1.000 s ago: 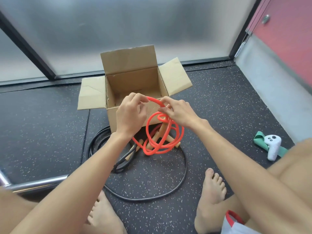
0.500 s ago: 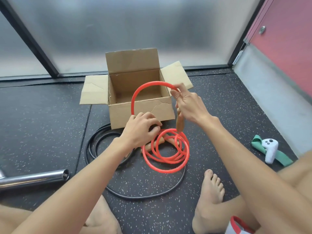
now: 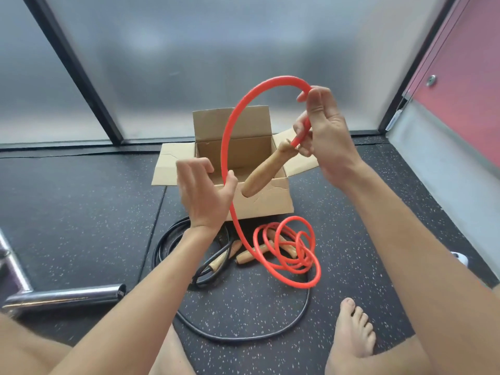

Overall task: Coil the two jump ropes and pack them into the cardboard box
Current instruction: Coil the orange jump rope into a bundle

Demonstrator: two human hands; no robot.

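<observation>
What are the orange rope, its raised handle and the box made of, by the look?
Orange rope: likely PVC or rubber, smooth and slightly glossy; it holds a springy arc in the air. Raised handle: wood, tan with faint grain, probably lacquered. Box: brown corrugated cardboard, matte, creased on its front wall.

The cardboard box (image 3: 243,169) stands open, its flaps folded outward, but a raised arc of the red jump rope (image 3: 244,109) crosses in front of the mouth and a wooden handle (image 3: 261,173) hangs over the near wall. The left hand (image 3: 204,190) also blocks the near-left corner. Red coils (image 3: 290,251) and the black jump rope (image 3: 243,335) clutter the floor (image 3: 81,212) just before the box. A metal tube (image 3: 65,296) lies at left, apparently clear of it.
</observation>
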